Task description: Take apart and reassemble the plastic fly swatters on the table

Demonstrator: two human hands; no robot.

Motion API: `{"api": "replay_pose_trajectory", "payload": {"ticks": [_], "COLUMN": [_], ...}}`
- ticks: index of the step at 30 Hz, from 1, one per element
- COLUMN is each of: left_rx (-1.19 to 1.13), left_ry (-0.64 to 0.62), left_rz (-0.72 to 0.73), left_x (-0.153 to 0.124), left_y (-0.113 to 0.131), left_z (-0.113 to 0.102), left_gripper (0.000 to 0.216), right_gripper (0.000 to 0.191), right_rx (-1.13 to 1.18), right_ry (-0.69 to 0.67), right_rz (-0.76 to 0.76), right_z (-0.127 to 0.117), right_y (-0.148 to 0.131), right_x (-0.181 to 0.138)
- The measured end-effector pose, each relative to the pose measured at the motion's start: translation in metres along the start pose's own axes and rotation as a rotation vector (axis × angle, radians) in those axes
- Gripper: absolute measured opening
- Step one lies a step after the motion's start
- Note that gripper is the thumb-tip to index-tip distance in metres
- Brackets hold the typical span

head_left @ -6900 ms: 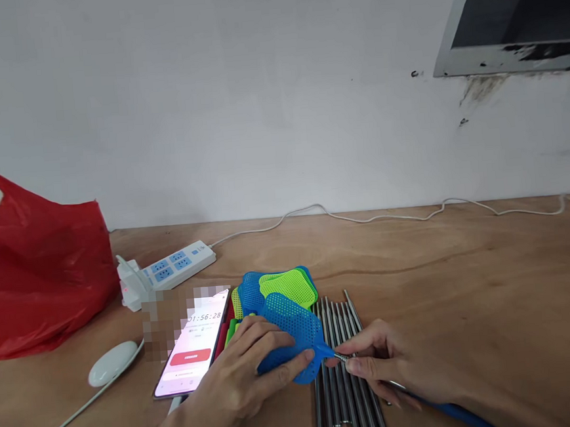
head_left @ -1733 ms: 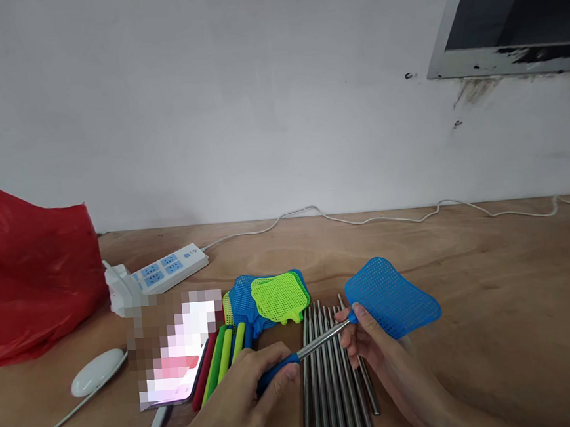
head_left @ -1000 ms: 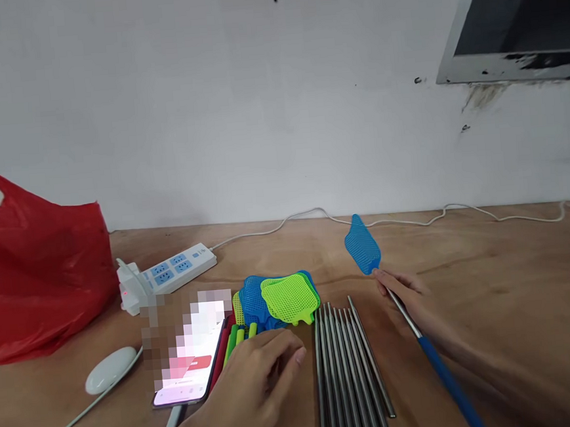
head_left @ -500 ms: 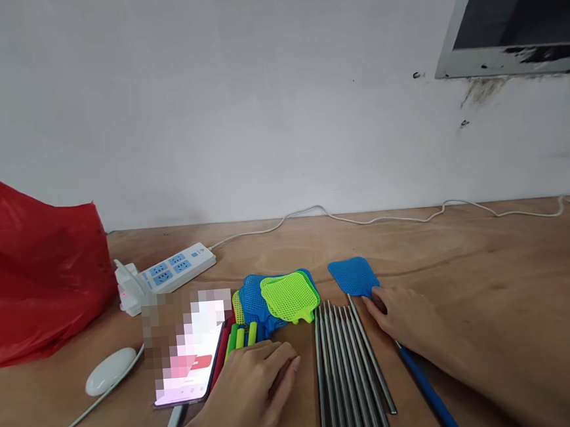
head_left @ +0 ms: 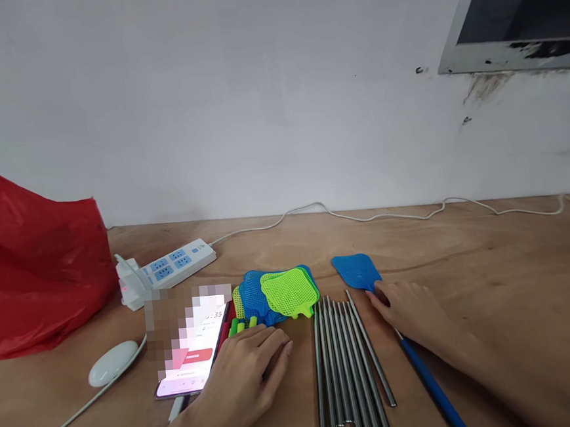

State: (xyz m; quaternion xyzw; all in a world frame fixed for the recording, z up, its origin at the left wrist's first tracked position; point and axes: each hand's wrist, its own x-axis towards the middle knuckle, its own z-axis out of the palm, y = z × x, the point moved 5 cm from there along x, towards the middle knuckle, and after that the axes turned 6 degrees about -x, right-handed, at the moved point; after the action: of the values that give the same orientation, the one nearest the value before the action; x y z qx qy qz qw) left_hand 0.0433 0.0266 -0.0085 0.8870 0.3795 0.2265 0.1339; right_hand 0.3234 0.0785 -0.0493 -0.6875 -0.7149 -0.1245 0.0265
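At the right, my right hand is closed round the neck of a blue fly swatter, just below its mesh head; the blue handle points towards me. My left hand lies palm down with curled fingers over several coloured handles; what it grips, if anything, is hidden. Just beyond it are piled swatter heads: a lime green one on top, blue ones under it. Between my hands lie several thin metal rods, side by side, pointing away from me.
A lit phone lies beside my left wrist, partly pixelated. Farther left are a white oval device with a cable, a white power strip and a red plastic bag. A thin white cord runs along the wall.
The view has shifted slightly. My left hand has slid a little left and towards me over the handles. My right hand keeps its hold on the blue fly swatter, which stays in place.
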Motion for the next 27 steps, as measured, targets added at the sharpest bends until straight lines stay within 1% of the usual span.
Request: {"api": "replay_pose_trajectory", "payload": {"ticks": [3, 5, 8, 10, 13, 14, 16, 18, 20, 22, 27], "left_rx": [0.034, 0.107, 0.258, 0.355, 0.482, 0.517, 0.567, 0.595, 0.615, 0.636, 0.647], "left_ry": [0.031, 0.068, 0.122, 0.124, 0.079, 0.055, 0.012, -0.026, -0.053, -0.081, -0.168], "left_rz": [-0.008, -0.031, -0.104, -0.165, -0.25, -0.276, -0.318, -0.355, -0.393, -0.434, -0.485], "left_x": [-0.001, -0.001, -0.001, -0.001, 0.0, 0.0, 0.0, 0.001, 0.001, 0.001, 0.0], "left_y": [-0.004, -0.008, -0.015, -0.021, -0.027, -0.029, -0.031, -0.032, -0.033, -0.035, -0.036], "left_z": [-0.003, -0.007, -0.013, -0.015, -0.017, -0.018, -0.018, -0.019, -0.019, -0.019, -0.016], "left_gripper": [0.027, 0.026, 0.028, 0.03, 0.037, 0.04, 0.045, 0.047, 0.047, 0.046, 0.044], "right_gripper": [0.031, 0.034, 0.037, 0.036, 0.032, 0.031, 0.029, 0.027, 0.024, 0.021, 0.019], "right_rx": [-0.009, -0.012, -0.027, -0.044, -0.039, -0.015, 0.065, 0.135, 0.186, 0.226, 0.283], "right_ry": [0.015, 0.025, 0.046, 0.067, 0.104, 0.121, 0.165, 0.182, 0.164, 0.131, 0.025], "right_rz": [0.002, 0.002, 0.016, 0.038, 0.026, -0.012, -0.138, -0.255, -0.324, -0.353, -0.322], "right_z": [0.005, 0.006, 0.001, -0.005, -0.014, -0.017, -0.021, -0.022, -0.022, -0.021, -0.02], "right_y": [0.013, 0.02, 0.024, 0.023, 0.013, 0.007, -0.007, -0.02, -0.03, -0.035, -0.039], "right_x": [0.004, 0.005, 0.006, 0.005, 0.001, -0.001, -0.006, -0.013, -0.019, -0.022, -0.023]}}
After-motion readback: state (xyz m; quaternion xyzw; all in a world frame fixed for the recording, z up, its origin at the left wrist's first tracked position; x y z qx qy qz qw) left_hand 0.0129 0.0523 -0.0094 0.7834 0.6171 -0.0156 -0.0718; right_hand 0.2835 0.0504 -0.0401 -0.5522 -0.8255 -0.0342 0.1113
